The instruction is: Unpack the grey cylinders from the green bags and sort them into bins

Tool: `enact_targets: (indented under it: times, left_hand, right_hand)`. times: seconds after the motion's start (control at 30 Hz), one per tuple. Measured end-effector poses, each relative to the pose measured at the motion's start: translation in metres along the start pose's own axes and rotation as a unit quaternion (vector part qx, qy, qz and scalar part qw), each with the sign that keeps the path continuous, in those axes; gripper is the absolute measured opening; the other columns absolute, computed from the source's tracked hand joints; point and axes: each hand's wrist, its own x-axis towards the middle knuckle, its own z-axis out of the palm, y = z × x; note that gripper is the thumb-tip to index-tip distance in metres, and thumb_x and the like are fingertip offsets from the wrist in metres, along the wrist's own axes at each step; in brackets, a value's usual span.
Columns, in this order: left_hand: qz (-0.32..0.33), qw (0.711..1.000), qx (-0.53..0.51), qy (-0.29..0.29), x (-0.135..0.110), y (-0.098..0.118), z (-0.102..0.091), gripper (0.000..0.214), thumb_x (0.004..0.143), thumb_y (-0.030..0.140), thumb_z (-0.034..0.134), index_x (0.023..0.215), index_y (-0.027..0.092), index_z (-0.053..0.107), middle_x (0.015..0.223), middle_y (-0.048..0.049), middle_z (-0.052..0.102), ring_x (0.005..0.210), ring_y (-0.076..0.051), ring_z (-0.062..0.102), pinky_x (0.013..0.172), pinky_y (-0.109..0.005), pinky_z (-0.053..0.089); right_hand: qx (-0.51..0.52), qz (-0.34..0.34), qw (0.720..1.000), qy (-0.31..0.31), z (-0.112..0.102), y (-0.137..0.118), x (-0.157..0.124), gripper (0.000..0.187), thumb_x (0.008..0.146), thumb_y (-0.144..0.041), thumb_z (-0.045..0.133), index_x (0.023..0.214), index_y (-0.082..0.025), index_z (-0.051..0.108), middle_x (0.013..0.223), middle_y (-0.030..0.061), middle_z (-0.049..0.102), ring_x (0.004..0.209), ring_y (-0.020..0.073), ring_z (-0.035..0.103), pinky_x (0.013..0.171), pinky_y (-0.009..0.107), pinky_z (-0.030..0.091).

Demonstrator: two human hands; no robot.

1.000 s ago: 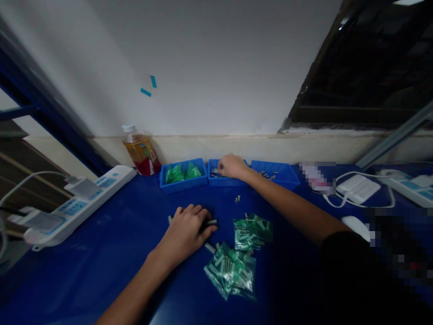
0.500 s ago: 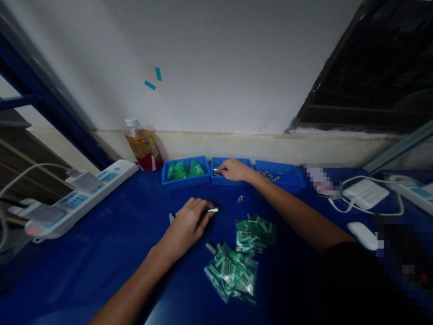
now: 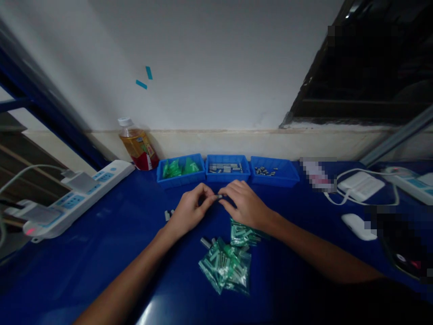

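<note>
Over the blue table, my left hand [image 3: 192, 208] and my right hand [image 3: 245, 204] meet fingertip to fingertip. My left hand is closed in a pinch on a small silver metal piece [image 3: 219, 197]. The thumb and fingers of my right hand close on its other end; its exact shape is mostly hidden by the fingers. Below my right hand lies a green-tinted clear bag of metal parts [image 3: 243, 234], partly covered by that hand. Nearer to me is a pile of similar bags [image 3: 226, 268]. Beside my left wrist lie a few loose metal pieces [image 3: 168, 215].
Three blue bins line the wall: a left bin [image 3: 182, 180] with green bags, a middle bin [image 3: 228, 176] with silver metal bars, a right bin [image 3: 284, 174] with small screws. A drink bottle [image 3: 138, 146], power strip [image 3: 81, 194], charger [image 3: 361, 186] and white mouse [image 3: 358, 226] stand around.
My right hand has left the middle bin and come back toward me to meet my left hand. The loose screws on the table are now hidden behind the hands. The view has shifted slightly.
</note>
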Motion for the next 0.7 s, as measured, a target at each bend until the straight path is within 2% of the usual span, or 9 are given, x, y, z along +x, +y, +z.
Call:
enact_targets:
  times: [0.13, 0.23, 0.33, 0.4, 0.5, 0.63, 0.7]
  left_hand:
    - [0.021, 0.999, -0.043, -0.012, 0.008, 0.008, 0.012, 0.023, 0.088, 0.037, 0.051, 0.091, 0.015, 0.055, 0.078, 0.0, 0.058, 0.071, -0.012, 0.055, 0.066, -0.023, 0.043]
    - [0.05, 0.998, -0.04, -0.018, 0.012, 0.013, 0.015, 0.021, 0.086, 0.032, 0.054, 0.098, 0.015, 0.056, 0.082, -0.0013, 0.061, 0.075, -0.013, 0.057, 0.07, -0.024, 0.044]
    - [0.067, 0.998, 0.004, -0.014, 0.017, 0.019, 0.014, 0.017, 0.087, 0.031, 0.053, 0.092, 0.015, 0.058, 0.08, -0.0014, 0.061, 0.073, -0.013, 0.056, 0.068, -0.023, 0.042]
    - [0.064, 0.998, 0.024, -0.008, 0.021, 0.022, 0.014, 0.02, 0.088, 0.033, 0.05, 0.087, 0.015, 0.058, 0.076, -0.0007, 0.06, 0.07, -0.013, 0.055, 0.064, -0.023, 0.04]
    - [0.053, 0.998, 0.017, 0.009, 0.027, 0.021, 0.016, 0.026, 0.089, 0.037, 0.047, 0.081, 0.015, 0.058, 0.071, 0.0004, 0.057, 0.066, -0.012, 0.053, 0.062, -0.022, 0.04]
    - [0.004, 0.999, -0.016, 0.028, 0.034, 0.009, 0.017, 0.034, 0.09, 0.043, 0.043, 0.083, 0.014, 0.06, 0.075, -0.0009, 0.06, 0.069, -0.014, 0.054, 0.065, -0.023, 0.042]
    - [-0.019, 0.999, -0.008, 0.026, 0.035, 0.003, 0.016, 0.036, 0.091, 0.043, 0.04, 0.088, 0.014, 0.061, 0.081, -0.0023, 0.064, 0.074, -0.015, 0.057, 0.069, -0.025, 0.042]
  right_hand:
    - [-0.008, 0.06, 0.997, 0.047, 0.001, 0.003, -0.017, 0.011, 0.09, -0.023, 0.049, 0.09, -0.016, 0.058, 0.081, 0.0062, 0.061, 0.08, 0.0194, 0.052, 0.073, 0.033, 0.037]
    - [0.009, 0.081, 0.995, 0.055, -0.003, 0.006, -0.023, 0.012, 0.091, -0.023, 0.047, 0.091, -0.016, 0.057, 0.08, 0.005, 0.061, 0.078, 0.0183, 0.052, 0.073, 0.032, 0.037]
    - [0.018, 0.081, 0.996, 0.043, -0.006, 0.006, -0.024, 0.013, 0.091, -0.023, 0.045, 0.093, -0.017, 0.057, 0.083, 0.0052, 0.062, 0.081, 0.0187, 0.053, 0.074, 0.033, 0.037]
    - [0.014, 0.091, 0.994, 0.059, -0.008, 0.006, -0.021, 0.014, 0.089, -0.026, 0.05, 0.098, -0.016, 0.056, 0.086, 0.0061, 0.062, 0.083, 0.0197, 0.054, 0.075, 0.034, 0.039]
    - [0.001, 0.075, 0.995, 0.069, -0.011, 0.005, -0.011, 0.015, 0.087, -0.027, 0.053, 0.098, -0.016, 0.056, 0.088, 0.0073, 0.061, 0.086, 0.0207, 0.055, 0.077, 0.034, 0.04]
    - [-0.038, 0.029, 0.999, 0.009, -0.018, 0.018, 0.017, 0.011, 0.088, -0.022, 0.05, 0.091, -0.015, 0.059, 0.09, 0.008, 0.061, 0.089, 0.0201, 0.054, 0.082, 0.032, 0.039]
    - [-0.074, 0.048, 0.994, -0.058, -0.019, 0.034, 0.038, 0.014, 0.088, -0.022, 0.05, 0.093, -0.015, 0.061, 0.092, 0.0088, 0.062, 0.091, 0.02, 0.055, 0.083, 0.03, 0.039]
